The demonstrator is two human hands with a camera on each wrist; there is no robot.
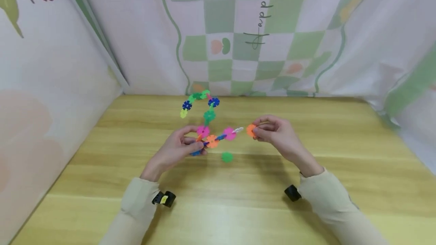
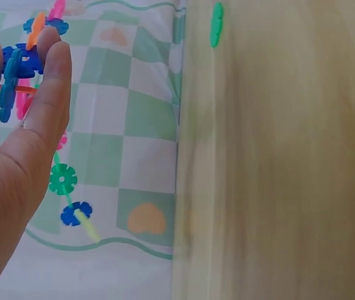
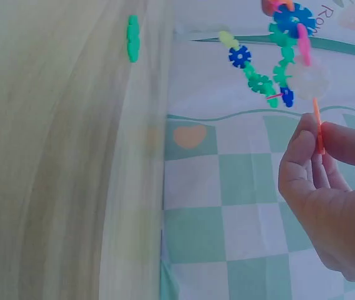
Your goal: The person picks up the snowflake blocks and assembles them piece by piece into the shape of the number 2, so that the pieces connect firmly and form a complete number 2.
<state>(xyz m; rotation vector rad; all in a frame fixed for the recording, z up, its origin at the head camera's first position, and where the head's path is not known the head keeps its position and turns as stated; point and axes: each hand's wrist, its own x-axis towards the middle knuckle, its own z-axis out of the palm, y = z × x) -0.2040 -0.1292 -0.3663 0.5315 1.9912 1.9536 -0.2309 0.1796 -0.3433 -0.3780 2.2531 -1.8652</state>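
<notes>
My left hand (image 1: 178, 146) pinches a chain of interlocked plastic snowflake discs between thumb and fingers, near a blue disc (image 2: 24, 60). From there one arm of the chain curves up through pink, green and dark blue discs to a yellow one (image 1: 183, 113). The other arm runs right through an orange disc (image 1: 212, 141) and a pink disc (image 1: 229, 134) to a white disc (image 1: 239, 130) at its end. Just right of that end, my right hand (image 1: 277, 133) pinches a loose orange disc (image 3: 319, 128) edge-on between thumb and fingers, apart from the chain.
A single green disc (image 1: 227, 157) lies on the wooden table (image 1: 218, 199) below the chain. Behind the table hangs a green-and-white checked cloth (image 1: 238, 48), with pale cloth on both sides. Black cameras (image 1: 293, 193) are strapped at both wrists.
</notes>
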